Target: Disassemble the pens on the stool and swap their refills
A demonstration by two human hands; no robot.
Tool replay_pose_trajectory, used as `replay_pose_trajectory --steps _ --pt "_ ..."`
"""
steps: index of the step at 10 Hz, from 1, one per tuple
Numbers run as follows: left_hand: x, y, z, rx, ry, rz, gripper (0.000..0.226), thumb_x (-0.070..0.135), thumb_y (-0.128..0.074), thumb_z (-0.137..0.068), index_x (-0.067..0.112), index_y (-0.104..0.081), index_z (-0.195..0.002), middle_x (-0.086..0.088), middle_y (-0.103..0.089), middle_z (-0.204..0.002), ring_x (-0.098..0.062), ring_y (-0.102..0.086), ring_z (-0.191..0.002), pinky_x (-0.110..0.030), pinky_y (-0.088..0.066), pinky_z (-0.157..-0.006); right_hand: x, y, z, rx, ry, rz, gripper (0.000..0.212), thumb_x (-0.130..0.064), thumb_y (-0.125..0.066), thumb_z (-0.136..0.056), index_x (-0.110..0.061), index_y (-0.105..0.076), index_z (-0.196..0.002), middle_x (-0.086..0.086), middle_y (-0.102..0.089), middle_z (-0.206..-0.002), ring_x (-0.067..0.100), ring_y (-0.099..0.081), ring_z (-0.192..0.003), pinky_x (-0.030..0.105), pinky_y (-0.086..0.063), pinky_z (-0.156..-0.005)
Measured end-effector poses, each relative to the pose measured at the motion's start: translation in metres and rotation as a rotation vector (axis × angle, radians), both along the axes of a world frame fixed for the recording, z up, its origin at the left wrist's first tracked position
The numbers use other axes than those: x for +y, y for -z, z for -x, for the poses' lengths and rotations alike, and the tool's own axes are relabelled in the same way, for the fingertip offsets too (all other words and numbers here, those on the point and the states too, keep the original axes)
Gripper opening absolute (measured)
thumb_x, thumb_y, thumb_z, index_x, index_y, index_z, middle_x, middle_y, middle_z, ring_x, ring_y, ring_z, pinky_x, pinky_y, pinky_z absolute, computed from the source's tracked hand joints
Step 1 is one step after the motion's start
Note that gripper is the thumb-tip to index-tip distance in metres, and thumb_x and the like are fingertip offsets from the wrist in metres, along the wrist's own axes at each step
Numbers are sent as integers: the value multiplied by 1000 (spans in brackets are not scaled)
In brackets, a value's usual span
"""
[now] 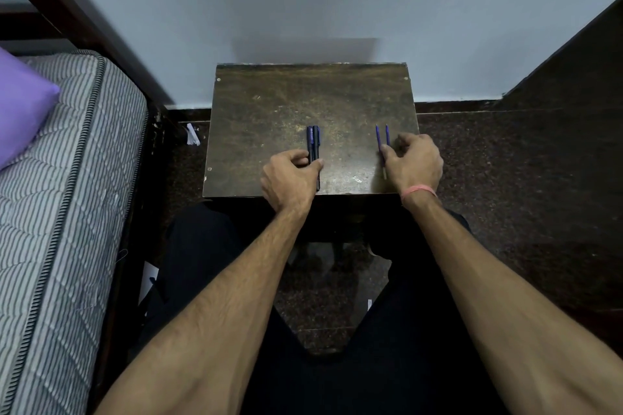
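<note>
Nearest, the left hand [290, 178] curls on the near ends of two dark pen barrels [314, 148] lying side by side on the stool [269, 104], apparently pinching them. Rightward, the right hand [416, 158] closes its fingertips on two thin blue refills [382, 141]. All four lie lengthwise, pointing away toward the wall, barrels and refills well apart.

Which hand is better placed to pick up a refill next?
The right hand: its fingers already touch the two thin refills, while the left hand rests on the pen barrels.
</note>
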State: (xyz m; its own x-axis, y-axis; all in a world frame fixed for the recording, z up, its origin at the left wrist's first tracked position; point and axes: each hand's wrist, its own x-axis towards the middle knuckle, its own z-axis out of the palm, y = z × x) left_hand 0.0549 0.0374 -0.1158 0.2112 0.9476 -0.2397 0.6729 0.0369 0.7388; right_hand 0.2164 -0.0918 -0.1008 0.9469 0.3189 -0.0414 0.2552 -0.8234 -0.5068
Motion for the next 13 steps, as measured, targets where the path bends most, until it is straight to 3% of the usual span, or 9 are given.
replay_pose_trajectory --steps 2,7,9,11,12,13 --pt "-1 -1 0 7 -31 -43 35 45 -95 -83 33 -87 -115 17 -86 -103 -10 -81 -101 -24 -48 -83 10 -1 6 11 -131 46 19 -30 -83 -94 -23 -85 -112 5 -82 -107 31 -76 -102 37 -60 -92" --pt "8 0 13 2 -53 -57 40 46 -96 -82 32 -87 -118 17 -86 -105 -7 -80 -104 -24 -52 -87 40 3 42 79 -214 -57 21 -28 -84 -95 -19 -85 -114 1 -84 -103 19 -78 -97 29 -61 -95" --pt "7 -4 12 -24 -47 -19 43 50 -99 -76 33 -88 -115 17 -86 -100 -2 -78 -96 -18 -48 -75 37 7 40 130 -137 -169 22 -33 -82 -95 -19 -86 -112 -3 -85 -103 5 -73 -89 15 -49 -86" --pt "6 -5 16 -34 -19 -19 48 52 -99 -76 31 -87 -117 15 -86 -104 -2 -79 -99 -24 -59 -85 28 10 39 226 -66 -300 19 -31 -78 -97 -16 -87 -107 -3 -85 -97 10 -79 -88 32 -64 -94" --pt "6 -1 19 -66 7 -28 47 51 -96 -81 29 -85 -122 13 -84 -107 -4 -78 -100 -32 -64 -93 23 16 37 350 -3 -410 16 -31 -76 -100 -18 -85 -103 -3 -84 -91 15 -81 -82 38 -68 -86" --pt "4 -4 28 -92 63 -93 48 47 -85 -96 27 -76 -139 11 -79 -120 -8 -76 -104 -39 -65 -97 16 14 38 464 82 -559 18 -31 -74 -102 -16 -82 -107 2 -83 -88 20 -82 -82 43 -70 -80"
